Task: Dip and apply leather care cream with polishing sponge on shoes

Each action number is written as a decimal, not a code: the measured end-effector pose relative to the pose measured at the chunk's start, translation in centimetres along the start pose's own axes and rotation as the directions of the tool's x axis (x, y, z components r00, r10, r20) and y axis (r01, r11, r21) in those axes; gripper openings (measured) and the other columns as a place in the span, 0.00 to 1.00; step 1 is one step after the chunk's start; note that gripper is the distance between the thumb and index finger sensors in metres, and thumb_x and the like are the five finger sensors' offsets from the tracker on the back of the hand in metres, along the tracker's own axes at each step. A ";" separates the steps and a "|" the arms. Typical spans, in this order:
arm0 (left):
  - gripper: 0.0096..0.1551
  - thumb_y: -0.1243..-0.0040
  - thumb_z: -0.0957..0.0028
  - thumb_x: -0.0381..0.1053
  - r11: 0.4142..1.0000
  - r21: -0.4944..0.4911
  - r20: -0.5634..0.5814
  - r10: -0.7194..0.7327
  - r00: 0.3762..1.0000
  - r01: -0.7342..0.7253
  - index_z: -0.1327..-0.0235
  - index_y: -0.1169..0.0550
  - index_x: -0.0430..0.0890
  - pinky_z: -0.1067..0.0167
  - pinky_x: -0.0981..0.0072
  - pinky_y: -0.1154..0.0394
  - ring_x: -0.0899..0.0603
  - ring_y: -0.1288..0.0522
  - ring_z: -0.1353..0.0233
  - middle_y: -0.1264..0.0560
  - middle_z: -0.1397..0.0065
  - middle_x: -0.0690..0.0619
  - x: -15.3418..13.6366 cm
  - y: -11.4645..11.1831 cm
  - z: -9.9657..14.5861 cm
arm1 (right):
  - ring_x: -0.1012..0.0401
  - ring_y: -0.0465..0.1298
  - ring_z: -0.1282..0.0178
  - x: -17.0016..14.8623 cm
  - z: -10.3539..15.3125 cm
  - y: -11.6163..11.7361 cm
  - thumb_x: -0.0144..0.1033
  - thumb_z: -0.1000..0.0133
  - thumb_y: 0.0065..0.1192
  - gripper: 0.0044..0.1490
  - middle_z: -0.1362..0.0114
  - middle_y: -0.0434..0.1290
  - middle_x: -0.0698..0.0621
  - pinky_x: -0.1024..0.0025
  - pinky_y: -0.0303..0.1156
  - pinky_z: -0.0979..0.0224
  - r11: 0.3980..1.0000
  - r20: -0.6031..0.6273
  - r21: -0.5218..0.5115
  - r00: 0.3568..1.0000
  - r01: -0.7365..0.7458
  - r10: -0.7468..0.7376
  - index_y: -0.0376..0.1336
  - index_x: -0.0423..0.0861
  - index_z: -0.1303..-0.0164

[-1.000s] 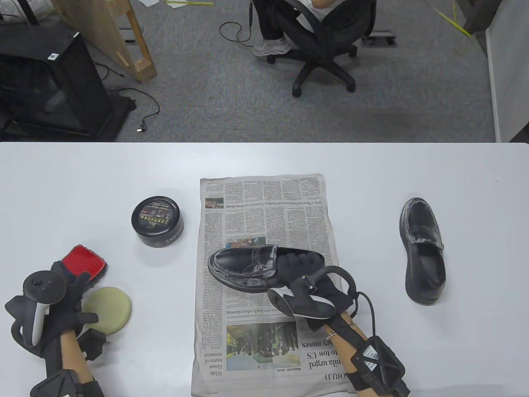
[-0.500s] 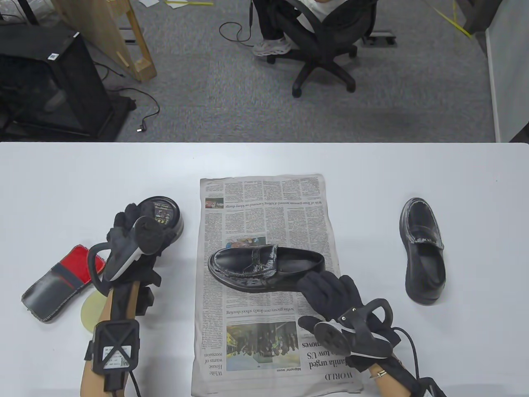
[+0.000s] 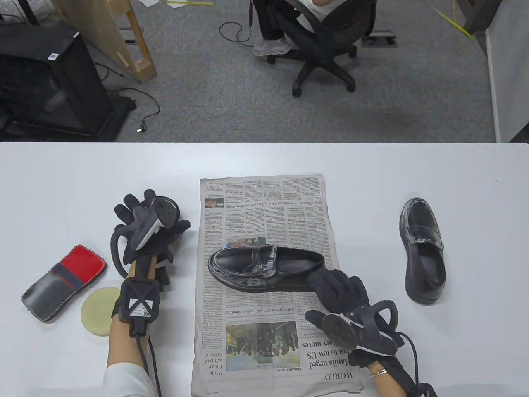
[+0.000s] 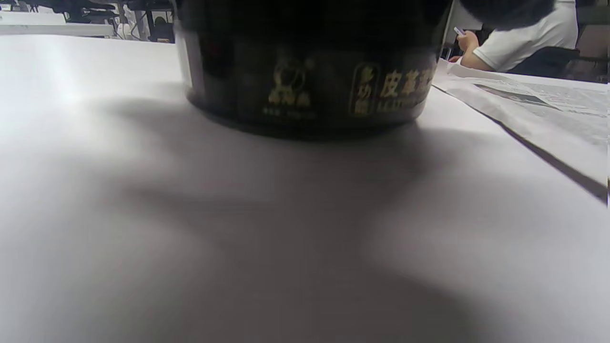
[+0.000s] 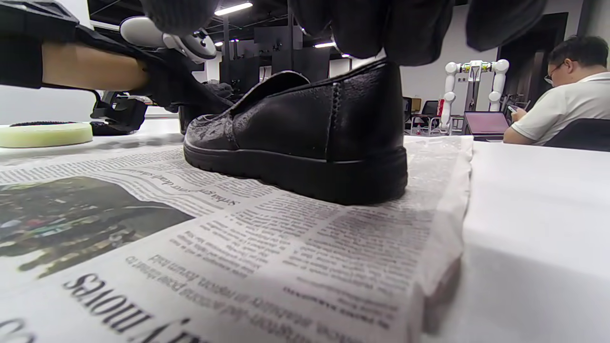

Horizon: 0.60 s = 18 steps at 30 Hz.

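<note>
A black loafer (image 3: pixel 264 266) lies on its sole on the newspaper (image 3: pixel 264 206), toe to the left; it also shows in the right wrist view (image 5: pixel 305 138). My left hand (image 3: pixel 151 219) lies over the black cream tin (image 4: pixel 305 71), fingers spread around its lid; the tin is hidden under the hand in the table view. My right hand (image 3: pixel 320 295) sits at the shoe's heel, its fingertips (image 5: pixel 405 28) touching the heel's top edge, thumb apart. The round yellow sponge (image 3: pixel 99 312) lies on the table at the left, untouched.
A red and grey cloth (image 3: pixel 62 283) lies left of the sponge. A second black loafer (image 3: pixel 423 252) lies on the bare table at the right. The table's far edge (image 3: pixel 264 143) borders carpet and an office chair.
My left hand left the sponge and cloth and moved up onto the cream tin. My right hand came out of the shoe, drew back, and now touches the heel.
</note>
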State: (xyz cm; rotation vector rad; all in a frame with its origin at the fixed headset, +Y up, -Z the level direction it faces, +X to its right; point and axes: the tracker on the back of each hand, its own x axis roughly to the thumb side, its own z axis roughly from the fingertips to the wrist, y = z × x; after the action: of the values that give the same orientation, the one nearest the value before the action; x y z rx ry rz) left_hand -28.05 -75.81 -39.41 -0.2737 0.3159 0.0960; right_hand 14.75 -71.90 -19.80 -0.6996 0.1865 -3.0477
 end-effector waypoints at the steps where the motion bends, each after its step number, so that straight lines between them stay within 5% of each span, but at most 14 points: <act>1: 0.75 0.52 0.51 0.82 1.000 0.024 -0.002 0.020 1.000 -0.020 0.13 0.73 0.47 0.23 0.19 0.54 0.18 0.68 0.17 0.75 0.12 0.26 -0.1 0.1 -0.1 | 0.42 0.62 0.15 -0.1 0.0 0.1 0.66 0.42 0.42 0.53 0.12 0.56 0.44 0.37 0.60 0.21 1.000 -0.003 0.005 1.000 -0.006 0.006 0.43 0.47 0.12; 8: 0.73 0.47 0.55 0.83 0.999 0.007 0.010 0.047 0.999 -0.047 0.07 0.61 0.51 0.23 0.18 0.52 0.19 0.58 0.12 0.65 0.06 0.28 -0.5 0.4 -1.0 | 0.42 0.63 0.16 -0.5 -0.1 0.7 0.65 0.42 0.42 0.53 0.12 0.57 0.44 0.37 0.61 0.21 0.999 -0.015 0.043 1.000 -0.017 0.017 0.43 0.47 0.12; 11: 0.75 0.40 0.55 0.80 0.999 -0.004 0.031 0.035 0.999 -0.035 0.07 0.60 0.47 0.24 0.17 0.50 0.16 0.49 0.16 0.60 0.08 0.21 -0.3 0.9 -0.9 | 0.42 0.63 0.16 -0.5 -0.1 0.7 0.65 0.42 0.43 0.52 0.12 0.57 0.44 0.38 0.61 0.21 0.999 -0.013 0.045 1.000 -0.012 0.013 0.44 0.47 0.12; 18: 0.79 0.37 0.56 0.78 1.000 0.006 0.057 0.026 0.998 -0.027 0.08 0.61 0.41 0.28 0.16 0.41 0.11 0.46 0.22 0.57 0.14 0.14 -0.2 0.7 0.0 | 0.43 0.64 0.16 -0.4 0.2 0.4 0.65 0.42 0.43 0.52 0.13 0.57 0.44 0.38 0.61 0.21 1.000 -0.003 0.013 1.000 -0.001 0.001 0.44 0.47 0.12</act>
State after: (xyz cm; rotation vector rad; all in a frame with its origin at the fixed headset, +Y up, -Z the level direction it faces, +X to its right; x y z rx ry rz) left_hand -28.34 -75.11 -39.49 -0.2596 0.2637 0.1285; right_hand 15.24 -72.26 -19.86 -0.6934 0.1664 -3.0469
